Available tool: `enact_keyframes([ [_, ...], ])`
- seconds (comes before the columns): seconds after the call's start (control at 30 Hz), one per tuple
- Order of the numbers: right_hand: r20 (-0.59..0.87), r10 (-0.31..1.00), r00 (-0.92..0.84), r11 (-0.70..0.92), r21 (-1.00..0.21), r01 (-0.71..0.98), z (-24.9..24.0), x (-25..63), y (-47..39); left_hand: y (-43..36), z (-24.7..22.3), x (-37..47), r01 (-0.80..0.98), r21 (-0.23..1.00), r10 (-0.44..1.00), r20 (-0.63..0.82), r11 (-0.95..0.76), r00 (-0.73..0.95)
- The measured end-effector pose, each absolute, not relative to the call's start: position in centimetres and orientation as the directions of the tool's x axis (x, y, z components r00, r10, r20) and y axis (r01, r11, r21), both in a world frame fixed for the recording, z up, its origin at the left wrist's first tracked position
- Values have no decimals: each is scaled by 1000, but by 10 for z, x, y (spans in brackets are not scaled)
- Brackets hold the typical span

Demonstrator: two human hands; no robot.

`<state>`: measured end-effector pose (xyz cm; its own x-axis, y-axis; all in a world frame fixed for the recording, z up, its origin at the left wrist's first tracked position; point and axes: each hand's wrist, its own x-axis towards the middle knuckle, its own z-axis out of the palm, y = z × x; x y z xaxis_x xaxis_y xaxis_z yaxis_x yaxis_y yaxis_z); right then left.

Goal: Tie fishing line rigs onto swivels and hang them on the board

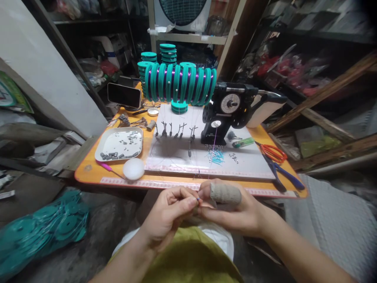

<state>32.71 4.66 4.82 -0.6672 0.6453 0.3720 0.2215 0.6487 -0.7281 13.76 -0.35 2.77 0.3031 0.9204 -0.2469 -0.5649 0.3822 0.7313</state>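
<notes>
Just in front of the orange table's front edge, my left hand (173, 208) pinches a tiny blue piece (198, 199) between thumb and forefinger. My right hand (232, 208) meets it there, its fingers bent together, with a grey wrap (225, 193) round one finger. What the right fingers grip is too small to make out. Beyond the hands, a black winding device (226, 110) carries a row of teal spools (179, 84) with purple thread. Thin lines hang from the spools toward the board's front edge. Small dark forked pieces (171, 129) stand on the pale board (173, 157).
On the orange table (88, 167) are a white tray (138, 135) of grey bits, a small white bowl (133, 169), a phone (124, 95), orange scissors (273, 153) and blue-handled pliers (285, 175). A bag of teal spools (44, 228) lies at lower left.
</notes>
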Motion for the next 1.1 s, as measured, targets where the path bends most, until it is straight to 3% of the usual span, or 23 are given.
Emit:
enact_keyframes([
  [0.07,286,669,-686,574,-785,232,48,328,45,-4,26,140,-584,694,904,-268,422,334],
  [0.13,219,681,-699,498,-838,223,48,327,44,-4,24,141,-499,805,940,-207,321,270],
  [0.2,247,728,-639,480,-849,219,48,325,44,-5,21,141,-239,970,993,-13,41,118],
  [0.23,291,749,-595,495,-843,211,48,322,44,-5,19,140,-43,988,987,153,-152,45],
  [0.27,353,759,-547,530,-823,203,48,319,44,-6,17,140,162,930,943,334,-331,9],
  [0.33,483,741,-467,626,-749,217,48,313,47,-6,14,140,465,670,776,628,-579,63],
  [0.4,548,707,-446,691,-669,274,48,307,50,-7,13,141,579,398,600,773,-711,206],
  [0.47,571,685,-452,725,-597,344,48,306,53,-7,13,141,564,314,542,786,-764,297],
  [0.5,572,679,-460,732,-575,366,47,307,53,-7,14,141,530,386,587,758,-755,285],
  [0.57,587,654,-477,755,-550,358,47,311,52,-7,17,140,380,711,800,577,-591,164],
  [0.63,558,609,-564,771,-582,257,48,317,50,-7,21,139,72,968,969,236,-242,79],
  [0.67,515,589,-622,759,-617,208,49,320,49,-7,23,139,-101,993,994,69,-59,89],
  [0.73,375,584,-720,680,-710,181,51,323,47,-6,26,139,-380,901,973,-155,210,170],
  [0.83,204,671,-713,527,-808,264,51,326,44,-5,28,142,-539,752,925,-287,379,250],
  [0.9,169,700,-694,468,-842,267,49,326,43,-5,26,143,-514,777,929,-267,364,255],
  [0.97,225,720,-657,483,-842,241,47,325,41,-6,23,143,-362,914,977,-127,182,171],
  [1.03,320,726,-608,534,-820,206,46,322,42,-7,19,143,-31,986,985,167,-166,36],
  [1.1,423,718,-553,602,-777,187,48,318,44,-8,14,142,340,805,859,512,-485,12],
])
